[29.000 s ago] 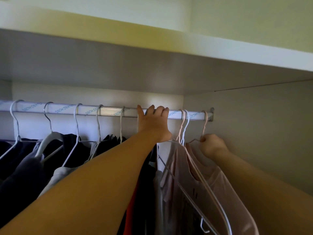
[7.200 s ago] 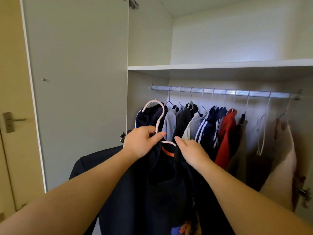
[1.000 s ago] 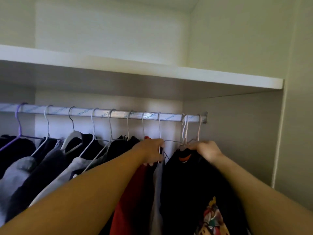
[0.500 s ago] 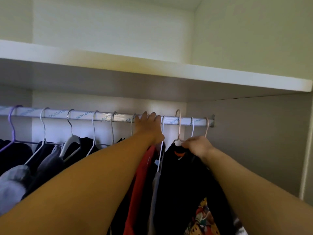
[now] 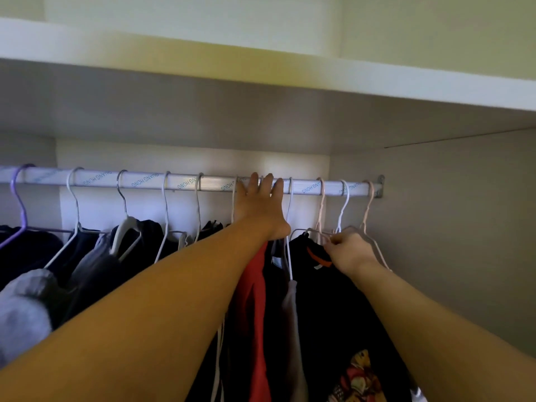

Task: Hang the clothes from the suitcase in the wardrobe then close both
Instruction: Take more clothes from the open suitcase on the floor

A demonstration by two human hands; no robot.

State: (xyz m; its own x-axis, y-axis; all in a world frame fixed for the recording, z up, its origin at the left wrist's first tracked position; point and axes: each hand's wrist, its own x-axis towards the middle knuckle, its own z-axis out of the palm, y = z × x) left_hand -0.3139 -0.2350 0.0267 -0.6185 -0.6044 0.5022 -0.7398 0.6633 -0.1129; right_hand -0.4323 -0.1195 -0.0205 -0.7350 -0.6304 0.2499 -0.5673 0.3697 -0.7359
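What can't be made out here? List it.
Head view:
- Suitcase and wardrobe doors: outside the frame.
- Rail: left end cut by the edge.
- Black garment: hem below the bottom edge.
- Hanger pinched by right hand: contact hidden by the hand.
- Red garment: top hidden by left hand.

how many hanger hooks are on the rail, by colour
purple hooks: 1
pink hooks: 2
white or silver hooks: 7
total: 10 in view; the left hand may hide another
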